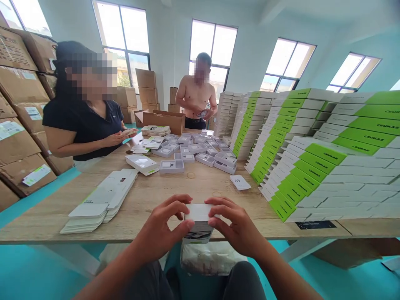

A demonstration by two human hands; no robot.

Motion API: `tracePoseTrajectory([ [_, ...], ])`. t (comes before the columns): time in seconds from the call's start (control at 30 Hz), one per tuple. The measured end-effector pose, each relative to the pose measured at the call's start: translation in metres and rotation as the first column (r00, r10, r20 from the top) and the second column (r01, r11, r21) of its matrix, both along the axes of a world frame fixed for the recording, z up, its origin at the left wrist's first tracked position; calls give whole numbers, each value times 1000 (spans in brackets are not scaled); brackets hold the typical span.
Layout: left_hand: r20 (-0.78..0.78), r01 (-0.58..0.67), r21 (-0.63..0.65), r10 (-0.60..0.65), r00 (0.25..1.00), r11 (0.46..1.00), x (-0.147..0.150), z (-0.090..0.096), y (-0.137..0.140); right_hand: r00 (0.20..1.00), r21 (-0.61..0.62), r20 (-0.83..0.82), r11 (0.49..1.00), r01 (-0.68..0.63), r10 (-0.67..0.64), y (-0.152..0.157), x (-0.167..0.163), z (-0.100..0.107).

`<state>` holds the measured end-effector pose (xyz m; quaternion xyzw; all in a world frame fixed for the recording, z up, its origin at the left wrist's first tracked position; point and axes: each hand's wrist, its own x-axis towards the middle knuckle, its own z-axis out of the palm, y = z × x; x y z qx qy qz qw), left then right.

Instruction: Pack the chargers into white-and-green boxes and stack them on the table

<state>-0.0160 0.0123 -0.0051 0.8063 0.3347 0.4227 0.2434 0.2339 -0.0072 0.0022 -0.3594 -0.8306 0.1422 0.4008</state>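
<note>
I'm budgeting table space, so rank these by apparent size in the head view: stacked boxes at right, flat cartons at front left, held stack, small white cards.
1. Stacked boxes
2. Flat cartons
3. Held stack
4. White cards
Nearness may enlarge the held stack.

Pretty big pile of brown cartons (21, 87) over at 9 o'clock, some with white labels (33, 113) stuck on. There's someone in a dark short-sleeved top (90, 125) at 10 and a shirtless person (195, 93) at 12, with an open carton (168, 122) between them around 11. Bright windows (204, 35) run along the pale wall (250, 50) from 10 to 2. Floor (18, 271) is teal btw, visible at 8.
</note>
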Motion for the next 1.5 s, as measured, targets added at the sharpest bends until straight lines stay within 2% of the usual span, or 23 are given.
tracePoseTrajectory([
  [0.13, 93, -140, -234, 165, 982, 962, 12, 5, -3, 990, -140, -76, 984, 106, -118, 3, -8, 4],
  [0.27, 161, -169, -286, 221, 962, 943, 16, -1, -4, 970, -194, -155, 969, 156, -187, 4, -14, -1],
  [0.4, 152, -161, -165, 186, 971, 973, 16, 2, -7, 969, -196, -195, 974, 113, -151, 3, -11, -3],
  [0.53, 78, -111, 54, 107, 991, 992, 8, -3, -3, 993, 9, -120, 1000, -12, 13, 9, 3, -9],
  [0.63, 31, -31, 330, 22, 999, 944, 1, -15, 7, 996, 149, -45, 987, -63, 70, 15, 10, -17],
  [0.7, 26, -14, 416, 4, 1000, 909, -1, -25, 12, 998, 174, -22, 984, -46, 51, 16, 10, -20],
  [0.8, 84, -45, 324, 19, 996, 945, 5, -41, 13, 999, 169, -30, 986, -16, 21, 15, 5, -24],
  [0.87, 191, -65, 133, 38, 981, 989, 14, -53, 6, 998, 139, -55, 990, -1, 9, 11, 3, -23],
  [0.97, 220, -51, -123, 77, 973, 991, 28, -62, -8, 993, 8, -99, 997, 72, -70, -2, 6, -10],
  [1.0, 162, -66, -109, 83, 983, 992, 32, -61, -12, 986, -56, -112, 992, 116, -122, -8, 8, -2],
  [1.03, 91, -93, -20, 95, 991, 995, 35, -58, -15, 978, -120, -111, 980, 161, -174, -15, 10, 7],
  [1.07, 38, -113, 157, 109, 993, 981, 37, -53, -15, 972, -172, -89, 965, 200, -217, -22, 12, 16],
  [1.1, -57, -46, 346, 70, 996, 937, 39, -46, -14, 969, -202, -43, 952, 228, -241, -29, 12, 24],
  [1.17, -171, 64, 657, 66, 983, 751, 43, -33, -6, 971, -184, 96, 955, 233, -219, -38, 13, 38],
  [1.23, -200, 96, 800, 114, 973, 592, 48, -21, 4, 954, -97, 237, 972, 212, -185, -41, 17, 50],
  [1.27, -176, 71, 831, 140, 974, 552, 50, -17, 8, 934, -24, 291, 974, 225, -209, -40, 23, 58],
  [1.3, -138, 32, 843, 159, 978, 538, 51, -16, 12, 903, 69, 331, 961, 267, -275, -40, 33, 67],
  [1.33, -91, -14, 842, 167, 982, 540, 50, -17, 15, 849, 183, 353, 919, 349, -393, -38, 46, 79],
  [1.37, -43, -58, 829, 167, 985, 556, 49, -21, 18, 768, 302, 348, 840, 451, -537, -36, 63, 94],
  [1.4, -7, -91, 808, 165, 986, 582, 47, -28, 21, 666, 421, 310, 726, 544, -679, -33, 84, 110],
  [1.43, 7, -103, 788, 159, 987, 607, 45, -36, 23, 530, 500, 244, 574, 649, -812, -27, 107, 128],
  [1.47, -1, -92, 778, 147, 989, 621, 44, -47, 25, 456, 518, 186, 481, 707, -870, -21, 131, 145],
  [1.5, -25, -67, 775, 135, 990, 628, 44, -58, 28, 413, 526, 151, 427, 735, -898, -12, 155, 161],
])
